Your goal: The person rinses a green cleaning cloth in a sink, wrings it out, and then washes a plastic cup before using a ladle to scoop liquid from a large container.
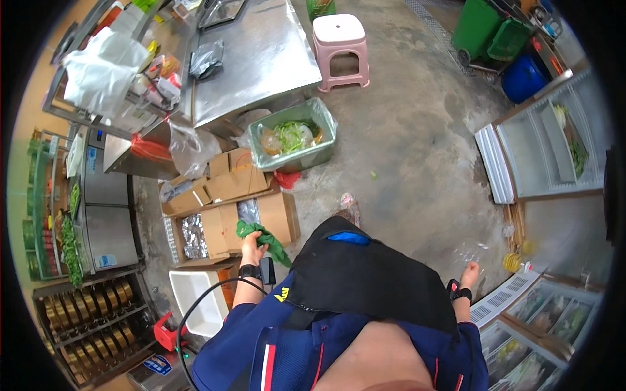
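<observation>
My left hand (252,248) grips a crumpled green cloth (266,240), whose loose end hangs towards my black apron (364,273). Beneath and beyond that hand lie cardboard boxes (279,215), one with silvery foil-like packs (194,235) in it. On the other side, my right hand (470,274) hangs beside my body with curled fingers. Whether anything is inside them is hidden. An oil bottle (512,262) with yellowish contents stands near the right hand, by the refrigerated cabinets.
A lined green bin (293,159) holds leafy scraps, beside a steel table (254,63). Beyond is a pink-and-white plastic stool (341,34). Chilled cabinets (503,288) border the right. At left are a white plastic tub (188,293), a red device (166,332) and a rack (93,337).
</observation>
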Tool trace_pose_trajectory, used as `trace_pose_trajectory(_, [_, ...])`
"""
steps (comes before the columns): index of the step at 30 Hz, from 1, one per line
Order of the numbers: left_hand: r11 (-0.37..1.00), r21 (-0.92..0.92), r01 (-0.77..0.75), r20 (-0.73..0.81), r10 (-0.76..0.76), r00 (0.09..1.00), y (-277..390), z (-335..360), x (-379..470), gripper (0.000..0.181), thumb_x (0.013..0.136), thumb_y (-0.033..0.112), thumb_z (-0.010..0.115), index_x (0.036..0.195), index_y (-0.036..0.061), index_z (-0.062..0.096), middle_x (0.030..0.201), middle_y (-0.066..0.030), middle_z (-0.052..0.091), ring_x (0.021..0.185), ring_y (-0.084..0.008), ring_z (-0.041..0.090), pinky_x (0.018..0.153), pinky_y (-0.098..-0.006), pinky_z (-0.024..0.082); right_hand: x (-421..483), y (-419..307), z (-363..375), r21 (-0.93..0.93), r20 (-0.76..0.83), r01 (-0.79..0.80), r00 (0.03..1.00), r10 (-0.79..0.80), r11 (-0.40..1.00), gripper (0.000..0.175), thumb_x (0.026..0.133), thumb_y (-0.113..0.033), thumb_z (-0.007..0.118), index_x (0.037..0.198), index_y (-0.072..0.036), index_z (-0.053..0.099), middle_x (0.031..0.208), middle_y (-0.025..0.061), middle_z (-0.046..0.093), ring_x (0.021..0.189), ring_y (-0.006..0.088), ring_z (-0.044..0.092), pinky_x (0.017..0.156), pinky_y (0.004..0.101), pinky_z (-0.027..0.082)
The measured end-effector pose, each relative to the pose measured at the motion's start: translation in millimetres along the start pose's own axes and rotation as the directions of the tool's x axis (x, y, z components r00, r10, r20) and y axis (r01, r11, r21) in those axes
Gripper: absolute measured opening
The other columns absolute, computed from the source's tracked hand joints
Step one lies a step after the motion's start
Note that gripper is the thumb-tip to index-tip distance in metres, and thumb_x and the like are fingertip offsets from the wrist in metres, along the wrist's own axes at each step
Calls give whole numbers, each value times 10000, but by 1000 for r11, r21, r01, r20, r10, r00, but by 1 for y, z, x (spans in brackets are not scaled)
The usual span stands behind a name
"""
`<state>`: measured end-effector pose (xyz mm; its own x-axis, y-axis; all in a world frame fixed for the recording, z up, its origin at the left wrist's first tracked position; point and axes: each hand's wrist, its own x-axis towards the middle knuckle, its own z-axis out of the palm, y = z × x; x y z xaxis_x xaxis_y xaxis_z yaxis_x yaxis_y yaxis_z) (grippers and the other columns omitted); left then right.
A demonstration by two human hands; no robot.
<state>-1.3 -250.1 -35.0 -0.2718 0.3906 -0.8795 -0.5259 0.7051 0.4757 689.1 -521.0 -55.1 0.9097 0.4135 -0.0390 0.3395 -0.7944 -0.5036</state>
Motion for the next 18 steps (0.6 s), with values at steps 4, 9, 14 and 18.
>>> trace_pose_trajectory(4, [997,60,-45,16,44,999,36,87,12,230,712,77,599,916,151,523,895,-25,554,894,-209,501,677,-442,408,59,-104,32,-331,186,205,971,-149,921,130,784,-143,550,857,-53,607,855,149,568,868,311,535,781,398,428])
trace_pose_trajectory(9, [989,68,-130,3,130,991,73,147,3,307,702,51,616,980,135,517,937,-12,571,877,-173,540,702,-382,458,136,-279,94,-444,389,557,825,-409,702,165,811,-203,523,854,-82,627,883,127,567,904,303,525,783,403,432])
trace_pose_trajectory(14, [977,27,-213,-93,215,972,111,192,-12,412,703,14,624,1076,120,485,1027,-33,543,962,-188,519,772,-397,453,212,-435,204,-176,444,837,537,-717,518,90,775,-99,507,837,-82,569,832,109,555,858,294,525,726,386,445])
trace_pose_trajectory(18, [989,53,-136,-252,145,957,119,188,-11,503,713,45,612,1177,140,442,1067,-28,525,1005,-179,492,814,-393,428,241,-545,327,10,494,906,363,-790,422,99,742,-91,511,804,-101,587,825,79,560,875,267,532,705,376,463])
